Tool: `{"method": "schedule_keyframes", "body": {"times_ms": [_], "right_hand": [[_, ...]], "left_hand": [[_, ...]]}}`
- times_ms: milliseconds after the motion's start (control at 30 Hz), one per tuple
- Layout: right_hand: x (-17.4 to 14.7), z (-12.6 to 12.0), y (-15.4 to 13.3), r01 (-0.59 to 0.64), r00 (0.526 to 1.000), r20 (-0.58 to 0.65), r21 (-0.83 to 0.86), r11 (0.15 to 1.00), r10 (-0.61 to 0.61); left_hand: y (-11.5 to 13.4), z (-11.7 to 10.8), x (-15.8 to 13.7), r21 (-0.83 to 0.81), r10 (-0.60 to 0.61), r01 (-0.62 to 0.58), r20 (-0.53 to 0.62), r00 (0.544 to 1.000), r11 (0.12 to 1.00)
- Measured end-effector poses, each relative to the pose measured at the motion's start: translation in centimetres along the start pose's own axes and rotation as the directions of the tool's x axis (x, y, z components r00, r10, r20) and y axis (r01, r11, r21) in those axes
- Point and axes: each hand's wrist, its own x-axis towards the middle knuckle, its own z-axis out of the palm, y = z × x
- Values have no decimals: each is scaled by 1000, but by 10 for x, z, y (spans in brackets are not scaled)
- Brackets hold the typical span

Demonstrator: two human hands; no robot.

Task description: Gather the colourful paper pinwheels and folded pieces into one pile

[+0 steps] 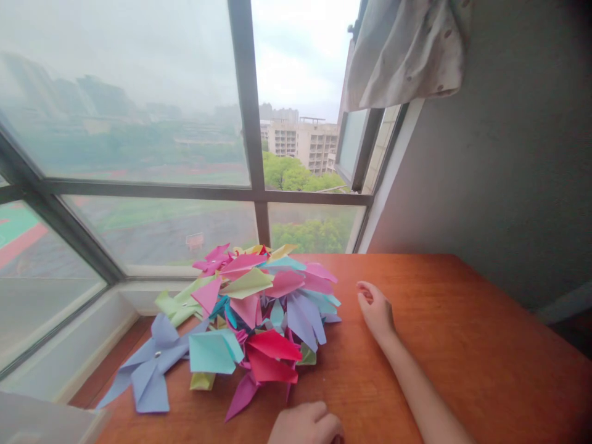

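A heap of folded paper pinwheels [274,295] in pink, green, turquoise, red and lilac lies on the wooden table. At the heap's left edge is a blue-lilac pinwheel [160,364] with a shiny pin in its middle. My right hand [375,313] rests just right of the heap, apart from it, fingers curled in loosely with nothing visible in them. Below the heap, cut by the bottom edge, my left hand [305,424] is closed, knuckles up, near a magenta paper blade [241,396]. No object shows in it.
The reddish-brown table [481,333] stretches right toward a grey wall [509,154]. Behind the heap is a large framed window [139,191], its right pane standing open. A patterned curtain [407,55] hangs at upper right. A white ledge [92,345] runs along the left.
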Motion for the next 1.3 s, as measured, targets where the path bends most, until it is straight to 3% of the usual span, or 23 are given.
{"method": "schedule_keyframes", "body": {"times_ms": [167,233,300,367,467,533,600,667,733,867,1300], "right_hand": [[-9,6,1,-19,998,67,49,999,16],[-11,4,-1,-7,996,86,52,999,3],[-12,3,-2,4,995,102,51,999,-10],[-13,4,-1,17,993,114,47,999,-22],[-13,7,1,35,991,128,22,999,-38],[-13,8,2,49,990,133,-6,999,-48],[-13,9,2,63,988,139,-24,998,-59],[-14,8,2,70,987,146,-29,997,-65],[-14,8,1,75,985,156,-30,997,-70],[-15,6,-1,79,984,166,-37,996,-72],[-16,1,-8,105,975,204,-57,993,-91]], "left_hand": [[23,6,35,93,115,-110,-52,992,990],[29,-7,46,132,153,-133,-151,977,982],[30,-38,51,113,128,-103,-240,962,988],[21,-82,52,88,7,20,-300,954,996],[-12,-151,55,239,-172,302,-447,878,923],[-43,-181,59,335,-329,455,-370,869,825],[-74,-195,63,418,-472,533,-248,846,736],[-98,-195,65,446,-552,541,-118,825,713],[-113,-188,66,414,-571,524,-12,821,745],[-117,-172,68,316,-567,509,121,815,801],[-77,-134,94,255,-484,443,127,866,860]]}}
